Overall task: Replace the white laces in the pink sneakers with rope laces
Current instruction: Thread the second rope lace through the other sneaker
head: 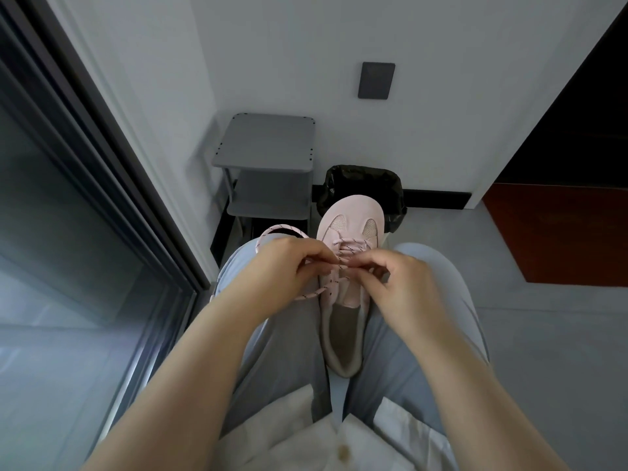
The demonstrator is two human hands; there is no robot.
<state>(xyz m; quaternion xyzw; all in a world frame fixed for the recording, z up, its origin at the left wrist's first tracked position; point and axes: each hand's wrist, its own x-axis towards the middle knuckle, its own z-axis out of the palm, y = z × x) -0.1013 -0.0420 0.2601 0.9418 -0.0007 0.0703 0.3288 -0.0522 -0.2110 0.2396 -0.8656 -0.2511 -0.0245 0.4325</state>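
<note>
In the head view, a pink sneaker point(350, 219) is seen lying on the lap point(292, 334) between the thighs, toe pointed away from the body. A pink rope lace point(282, 229) flecked with dark is threaded through its front eyelets. The lace is pinched over the tongue by the curled fingers of the left hand point(289, 263) and the right hand point(401, 277). A loose loop is draped over the left thigh. A black-lined bin point(360, 181) is seen beyond the toe.

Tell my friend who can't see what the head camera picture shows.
The left hand and right hand pinch a pink speckled rope lace at the eyelets of a pink sneaker between the person's thighs. A grey shelf unit and a black-lined bin stand by the wall beyond.
</note>
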